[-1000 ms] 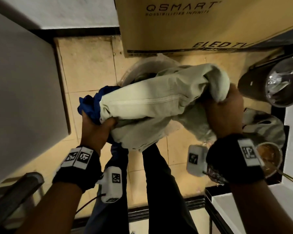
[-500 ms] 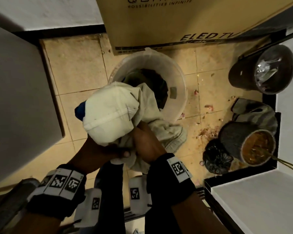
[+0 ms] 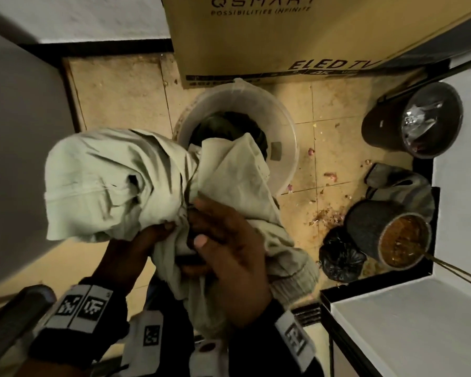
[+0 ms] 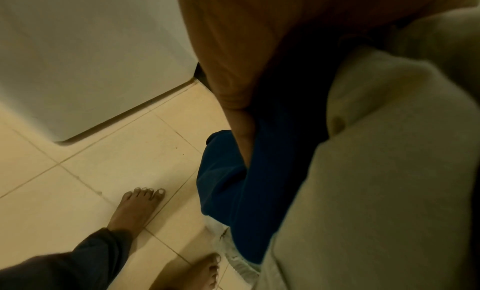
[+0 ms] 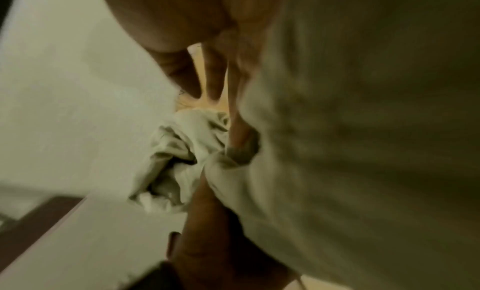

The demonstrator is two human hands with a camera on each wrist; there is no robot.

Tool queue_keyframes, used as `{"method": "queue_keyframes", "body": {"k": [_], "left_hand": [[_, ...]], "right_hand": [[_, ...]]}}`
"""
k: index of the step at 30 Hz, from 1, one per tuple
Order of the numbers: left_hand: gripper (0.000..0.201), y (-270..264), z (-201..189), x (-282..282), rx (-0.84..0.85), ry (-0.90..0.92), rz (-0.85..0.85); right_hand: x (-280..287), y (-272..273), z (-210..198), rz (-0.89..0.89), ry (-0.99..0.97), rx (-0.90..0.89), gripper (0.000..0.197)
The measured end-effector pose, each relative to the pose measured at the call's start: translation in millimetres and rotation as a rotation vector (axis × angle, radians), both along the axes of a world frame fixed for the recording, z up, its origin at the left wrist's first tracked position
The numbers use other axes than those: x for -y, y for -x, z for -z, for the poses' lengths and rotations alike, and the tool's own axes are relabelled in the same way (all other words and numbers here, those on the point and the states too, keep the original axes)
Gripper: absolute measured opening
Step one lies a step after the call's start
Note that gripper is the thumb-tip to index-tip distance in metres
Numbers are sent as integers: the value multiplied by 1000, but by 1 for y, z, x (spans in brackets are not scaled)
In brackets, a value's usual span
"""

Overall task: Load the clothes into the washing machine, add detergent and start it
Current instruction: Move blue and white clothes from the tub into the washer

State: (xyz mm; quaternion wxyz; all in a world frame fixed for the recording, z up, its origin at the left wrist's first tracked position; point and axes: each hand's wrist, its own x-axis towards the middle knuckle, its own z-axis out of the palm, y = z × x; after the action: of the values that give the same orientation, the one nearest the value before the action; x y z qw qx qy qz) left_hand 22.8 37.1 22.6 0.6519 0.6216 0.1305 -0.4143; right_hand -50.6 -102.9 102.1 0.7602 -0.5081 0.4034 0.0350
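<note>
A bundle of pale green clothes (image 3: 114, 180) hangs in front of me above a white bucket (image 3: 284, 126) that holds dark clothes (image 3: 226, 126). My left hand (image 3: 139, 240) grips the bundle from below; in the left wrist view its fingers (image 4: 233, 68) curl round a blue garment (image 4: 246, 181) and the pale cloth (image 4: 389, 171). My right hand (image 3: 223, 254) lies against the bundle's right side. Its fingers (image 5: 215, 78) look straight and spread, with pale cloth (image 5: 363, 130) draped over the palm side. A white appliance body (image 3: 14, 159) stands at the left.
A cardboard TV box (image 3: 283, 36) leans against the far wall behind the bucket. At the right stand a dark bin (image 3: 386, 123), a pot of brownish contents (image 3: 403, 243) and a black bag (image 3: 340, 257). A white counter (image 3: 419, 336) fills the lower right. My bare feet (image 4: 137, 206) stand on tiles.
The bundle came up out of the bucket and moved left toward the white appliance. My right hand shifted from gripping the right end to lying against the bundle near my left hand.
</note>
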Motion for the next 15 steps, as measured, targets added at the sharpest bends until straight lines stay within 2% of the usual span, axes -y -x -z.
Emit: {"method": "queue_keyframes", "body": {"k": [2,3,4,5,7,8,9,10,13,15], "left_hand": [[49,4,10,-1,-22,-24,-64],[45,5,16,-2,-58,-47,-121],[39,6,22,-2,-100,-82,-187],[36,7,27,-2,-134,-117,-250],[32,8,26,-4,-183,-139,-250],[42,10,21,-4,-198,-121,-206],[49,11,14,-2,-218,-113,-176],[46,9,5,1,-210,-117,-163],[24,-1,-27,14,-175,-164,-192],[31,-11,-49,18,-124,-223,-196]], "right_hand": [[-2,9,-5,19,672,-29,21],[1,15,-4,-5,906,-50,25],[6,17,-2,-20,1014,-114,36],[12,18,2,-69,999,-221,52],[20,17,14,-228,821,-493,82],[21,16,19,-286,746,-581,88],[21,15,25,-297,703,-623,90],[22,12,30,-275,674,-629,90],[28,-3,25,-208,618,-602,89],[27,-17,4,-233,654,-625,81]]}}
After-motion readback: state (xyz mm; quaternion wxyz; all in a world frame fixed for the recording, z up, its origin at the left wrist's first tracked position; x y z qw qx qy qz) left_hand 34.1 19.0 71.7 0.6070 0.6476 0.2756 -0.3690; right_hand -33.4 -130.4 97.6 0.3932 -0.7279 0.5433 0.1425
